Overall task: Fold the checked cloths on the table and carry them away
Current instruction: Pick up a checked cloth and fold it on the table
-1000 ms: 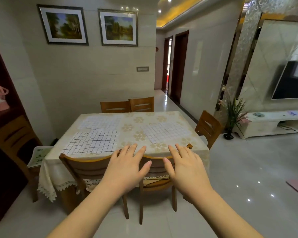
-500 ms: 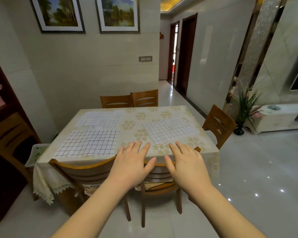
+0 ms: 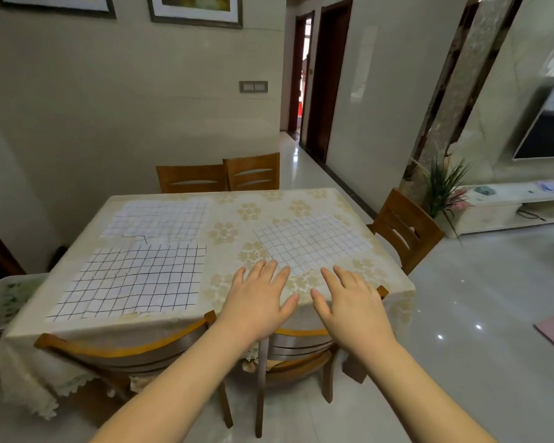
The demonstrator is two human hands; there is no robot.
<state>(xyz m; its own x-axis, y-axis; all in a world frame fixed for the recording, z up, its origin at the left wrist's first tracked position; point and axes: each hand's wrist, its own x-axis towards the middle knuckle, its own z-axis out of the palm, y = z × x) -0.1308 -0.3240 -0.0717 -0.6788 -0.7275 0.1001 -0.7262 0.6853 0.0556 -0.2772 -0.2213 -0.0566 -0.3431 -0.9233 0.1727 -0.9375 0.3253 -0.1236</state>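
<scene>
Head view of a dining table [image 3: 227,203] covered by a cream floral tablecloth [image 3: 237,247]. Three checked cloths lie flat on it: a bold-lined cloth [image 3: 131,279] at 9 o'clock from the hands, a faint-lined cloth [image 3: 160,220] at 11 o'clock beyond it, their edges touching or overlapping, and a third cloth [image 3: 311,241] at 12 o'clock, apart from the other two. The left hand [image 3: 258,302] and right hand [image 3: 352,303] reach forward side by side, palms down, fingers straight and slightly spread, grasping nothing. Their fingertips lie at the near edge of the third cloth; whether they touch it cannot be told. Wooden chairs [image 3: 125,346] stand at the near, far and right sides of the table. A potted plant [image 3: 445,187] stands at 2 o'clock.
</scene>
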